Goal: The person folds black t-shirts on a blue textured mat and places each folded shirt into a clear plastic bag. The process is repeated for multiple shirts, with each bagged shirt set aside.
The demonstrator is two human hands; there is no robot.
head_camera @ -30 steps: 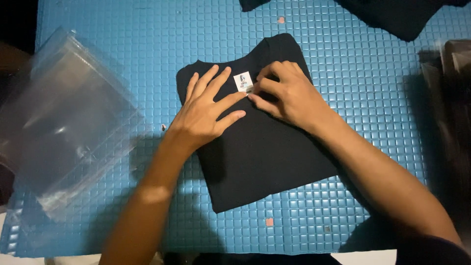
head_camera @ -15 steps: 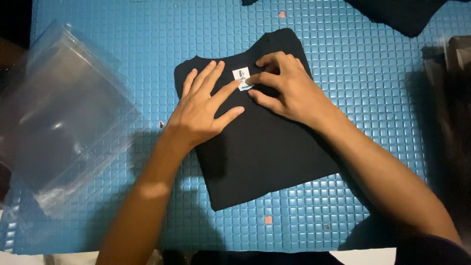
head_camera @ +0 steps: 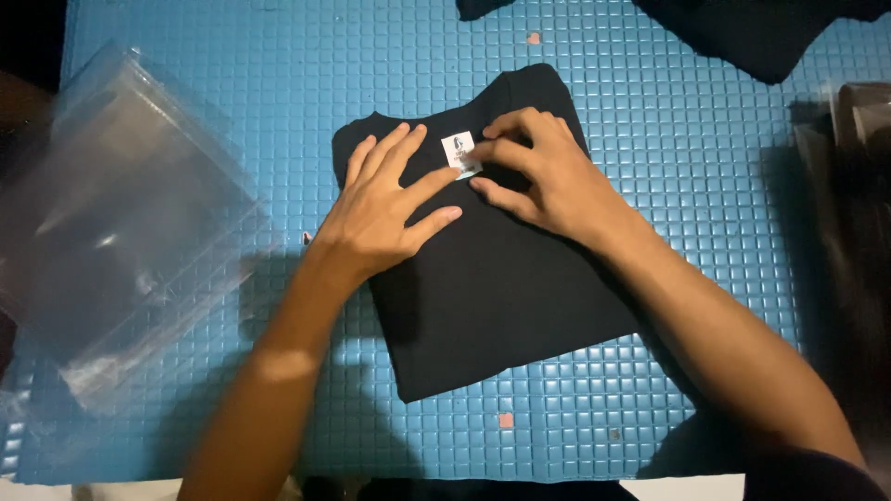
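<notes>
A folded black shirt lies on the blue gridded mat, its collar toward the far side. A small white neck label shows at the collar. My left hand lies flat on the shirt with fingers spread, its forefinger reaching the label's lower edge. My right hand rests on the shirt just right of the label, and its fingertips pinch the label's right edge.
A stack of clear plastic bags lies at the left edge of the mat. More black fabric sits at the far right. Dark packets are piled along the right side. Small pink scraps dot the mat.
Both hands stayed on the shirt at the label. My right fingertips shifted slightly along the label's right edge; the view wobbled a little.
</notes>
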